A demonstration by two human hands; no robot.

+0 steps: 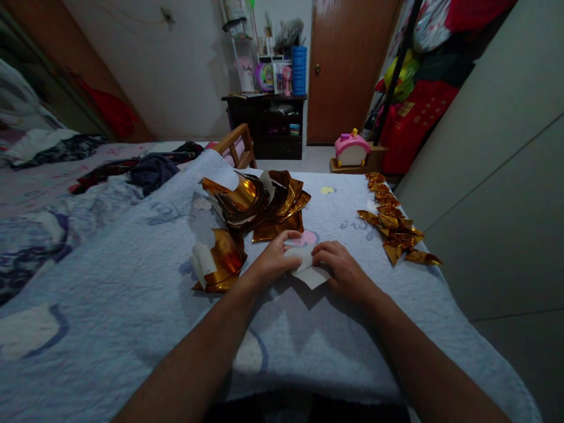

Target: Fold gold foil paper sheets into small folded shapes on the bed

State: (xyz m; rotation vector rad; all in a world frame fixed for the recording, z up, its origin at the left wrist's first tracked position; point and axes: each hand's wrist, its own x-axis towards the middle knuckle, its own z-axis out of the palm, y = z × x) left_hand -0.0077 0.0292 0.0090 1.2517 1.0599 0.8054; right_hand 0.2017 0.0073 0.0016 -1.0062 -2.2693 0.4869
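A sheet of paper (312, 276), its pale side facing up and partly folded over, is between my two hands above the blue bedspread. My left hand (280, 257) grips its left side, thumb on top. From the right, my right hand (340, 265) has its curled fingers on the upper right of the same sheet. Beyond my left hand spreads a loose pile of shiny gold foil paper (247, 197), some of it curled. A smaller curled stack of gold paper (227, 258) rests left of my left wrist. Several folded gold foil pieces (399, 229) lie in a row at right.
The bedspread (145, 305) covers the surface under my hands. Dark clothes (154, 170) lie at the far left. A pale cabinet (497, 194) borders the right edge. Past the far edge are a pink toy (352, 148), a dark shelf unit (267, 126) and a brown door (346, 76).
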